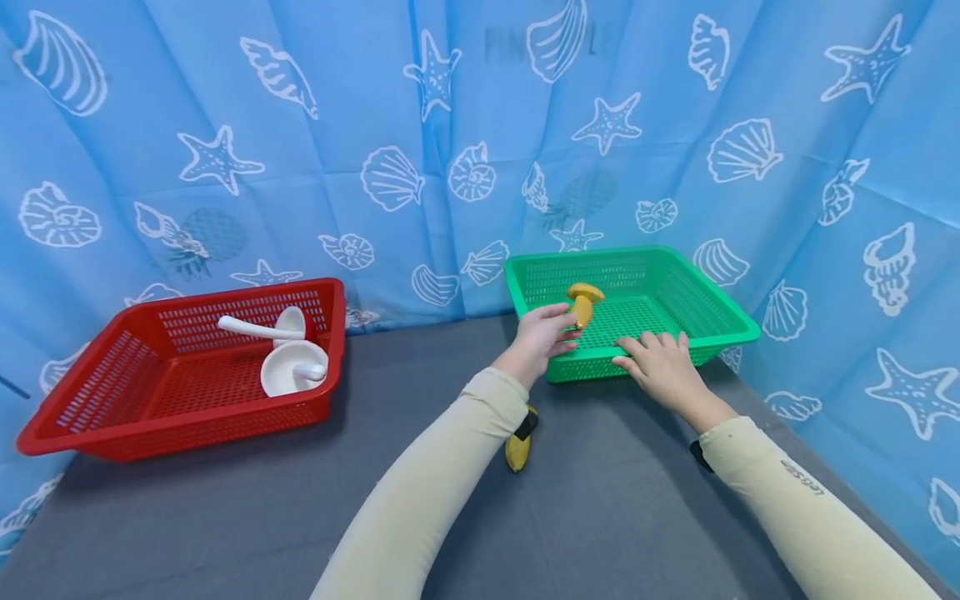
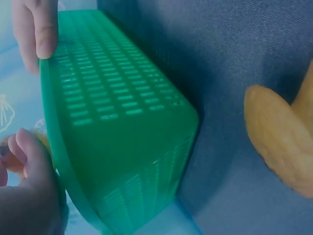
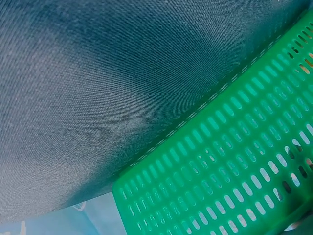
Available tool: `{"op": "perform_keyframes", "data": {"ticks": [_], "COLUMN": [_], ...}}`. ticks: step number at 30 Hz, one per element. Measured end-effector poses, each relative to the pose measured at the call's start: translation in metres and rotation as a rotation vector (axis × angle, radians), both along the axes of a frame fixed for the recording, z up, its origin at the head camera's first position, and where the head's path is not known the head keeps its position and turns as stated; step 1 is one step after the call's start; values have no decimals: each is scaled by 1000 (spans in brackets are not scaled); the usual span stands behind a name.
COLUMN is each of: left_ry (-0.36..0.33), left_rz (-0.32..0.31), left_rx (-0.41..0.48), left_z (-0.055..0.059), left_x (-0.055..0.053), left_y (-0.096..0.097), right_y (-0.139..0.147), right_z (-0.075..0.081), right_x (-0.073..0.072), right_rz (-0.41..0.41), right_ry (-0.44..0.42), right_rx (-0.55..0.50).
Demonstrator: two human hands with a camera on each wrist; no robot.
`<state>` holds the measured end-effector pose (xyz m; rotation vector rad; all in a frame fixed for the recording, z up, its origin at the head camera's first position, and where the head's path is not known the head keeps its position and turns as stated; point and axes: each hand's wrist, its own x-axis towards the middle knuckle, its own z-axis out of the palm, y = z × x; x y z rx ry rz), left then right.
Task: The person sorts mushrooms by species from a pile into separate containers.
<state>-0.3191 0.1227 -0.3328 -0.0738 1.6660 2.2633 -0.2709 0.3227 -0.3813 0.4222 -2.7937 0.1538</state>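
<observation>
My right hand [image 1: 666,371] grips the near rim of a green plastic basket [image 1: 720,335], thumb outside the wall and fingers over the rim. Over the basket's near left corner reaches my left hand [image 1: 542,337], its loosely extended fingertips right at a yellow banana-like fruit [image 1: 582,313]. Another yellow fruit [image 1: 585,291] lies across the top of that one inside the basket. On the table below my left wrist is a yellow banana-like fruit [image 1: 517,452], partly hidden by the forearm; the left wrist view shows two rounded yellow shapes [image 2: 279,142] there.
A red plastic basket [image 1: 180,417] stands on the left, holding a white ladle [image 1: 251,328] and another white ladle [image 1: 281,372] in its right end. A blue seashell-print curtain [image 1: 465,108] hangs behind the grey-covered table [image 1: 225,517].
</observation>
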Motion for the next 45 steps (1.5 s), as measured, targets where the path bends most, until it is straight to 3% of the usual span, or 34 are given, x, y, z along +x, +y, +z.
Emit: {"op": "perform_keyframes", "data": {"ticks": [6,11,23,30,45], "left_ry": [43,63,32,12,9], "left_rz": [9,-27,-87,-89,-125], "left_rx": [18,-16,-64,-88,-117], "left_z": [0,1,-6,-6,-27], "left_x": [1,7,33,47,71], "left_y": [-2,-14,-61,-90,-125], "right_y": [-4,-4,0,-1,-1], "right_z": [4,4,5,6,6], "right_x": [-2,1,5,3,4], "right_rz": [0,-6,-7,0,0], "right_ry": [-40,-56,-85,-89,-72], "right_rx": [-6,-8,-14,-9,-1]}}
